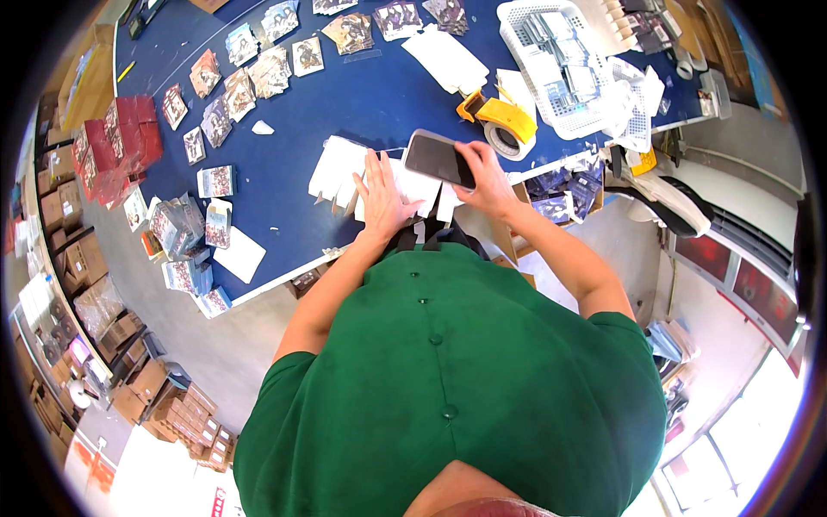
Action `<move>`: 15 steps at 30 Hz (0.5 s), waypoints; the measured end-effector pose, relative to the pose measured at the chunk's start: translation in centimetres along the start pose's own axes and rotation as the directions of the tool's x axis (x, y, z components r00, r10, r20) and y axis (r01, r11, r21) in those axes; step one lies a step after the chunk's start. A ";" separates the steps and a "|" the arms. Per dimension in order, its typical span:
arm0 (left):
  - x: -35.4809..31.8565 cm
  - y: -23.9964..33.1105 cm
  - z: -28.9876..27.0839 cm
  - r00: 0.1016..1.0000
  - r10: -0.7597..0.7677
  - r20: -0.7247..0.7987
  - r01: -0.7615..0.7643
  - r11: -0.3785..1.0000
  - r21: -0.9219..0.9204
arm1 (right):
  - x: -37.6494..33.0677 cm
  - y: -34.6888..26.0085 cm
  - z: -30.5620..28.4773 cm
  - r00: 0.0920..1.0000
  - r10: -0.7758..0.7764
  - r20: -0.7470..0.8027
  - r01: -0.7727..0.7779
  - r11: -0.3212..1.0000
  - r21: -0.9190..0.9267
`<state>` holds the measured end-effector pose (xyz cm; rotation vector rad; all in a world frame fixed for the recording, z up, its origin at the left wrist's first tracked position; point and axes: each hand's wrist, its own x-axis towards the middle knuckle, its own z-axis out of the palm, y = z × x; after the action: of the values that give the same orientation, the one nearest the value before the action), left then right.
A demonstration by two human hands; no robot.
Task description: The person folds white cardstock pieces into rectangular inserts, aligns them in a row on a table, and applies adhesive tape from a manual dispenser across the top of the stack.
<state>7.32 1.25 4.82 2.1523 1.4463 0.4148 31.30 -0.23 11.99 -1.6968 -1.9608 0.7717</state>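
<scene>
My right hand (488,183) grips a dark-screened smartphone (438,158) by its right end, just above the table's near edge. White folded paper pieces (338,169) lie in front of me, partly under the phone. My left hand (382,195) rests on these papers with its fingers stretched out and holds nothing. Its fingertips are close to the phone's left end, and I cannot tell whether they touch it.
The blue table (284,138) carries several card piles (270,72) at the far left. Red packets (116,142) lie at its left edge. A yellow tape dispenser (500,119) and a white basket (551,69) stand to the right. Below sits an open carton (564,194).
</scene>
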 end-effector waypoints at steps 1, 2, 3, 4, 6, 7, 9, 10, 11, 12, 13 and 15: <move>0.0 0.0 0.0 1.000 -0.011 0.024 0.011 1.000 0.003 | 0.6 0.3 0.2 0.993 0.067 -0.093 -0.064 0.997 0.033; 0.1 -0.1 -0.1 0.999 -0.020 0.050 0.020 1.000 0.009 | 2.1 0.9 0.6 0.988 0.067 -0.138 -0.064 0.998 0.029; 0.1 0.0 -0.1 0.997 -0.030 0.075 0.029 0.999 0.016 | 3.9 1.4 1.1 0.983 0.067 -0.169 -0.060 0.997 0.045; 0.0 0.0 -0.2 0.996 -0.033 0.078 0.032 0.999 0.010 | 6.0 1.9 2.0 0.983 0.070 -0.170 -0.065 0.997 0.036; -0.1 0.0 -0.2 0.998 -0.015 0.064 0.013 0.999 0.039 | 9.7 2.9 4.2 0.985 0.088 -0.149 -0.086 0.996 0.025; 0.0 0.1 -0.3 0.998 -0.005 0.057 0.002 0.998 0.055 | 11.4 3.3 5.3 0.987 0.099 -0.126 -0.097 0.995 0.025; 0.2 0.3 -0.7 0.998 -0.009 0.058 0.004 0.996 0.093 | 14.2 4.3 7.0 0.998 0.031 -0.054 -0.033 0.999 -0.028; 0.2 0.5 -0.9 0.998 -0.012 0.059 0.005 0.994 0.108 | 14.9 4.5 7.3 0.998 -0.021 -0.057 0.013 0.992 -0.129; 0.4 0.5 -1.4 0.999 0.001 0.055 -0.007 0.993 0.115 | 14.7 4.6 7.5 0.993 -0.070 -0.091 0.053 0.982 -0.181; 0.7 0.0 -2.0 0.999 0.015 0.051 -0.021 0.992 0.122 | 14.4 4.8 7.7 0.985 -0.119 -0.122 0.088 0.968 -0.234; 1.0 -0.5 -2.7 0.998 0.028 0.048 -0.033 0.992 0.122 | 14.1 4.9 7.6 0.975 -0.168 -0.146 0.120 0.949 -0.293; 2.0 -2.1 -4.7 0.996 0.052 -0.072 -0.048 0.998 0.048 | 11.2 4.4 6.0 0.974 -0.135 -0.181 0.131 0.991 -0.032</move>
<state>4.05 4.88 7.47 2.2356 1.4572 0.4873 29.00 10.43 4.19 -1.5683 -1.9367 0.5307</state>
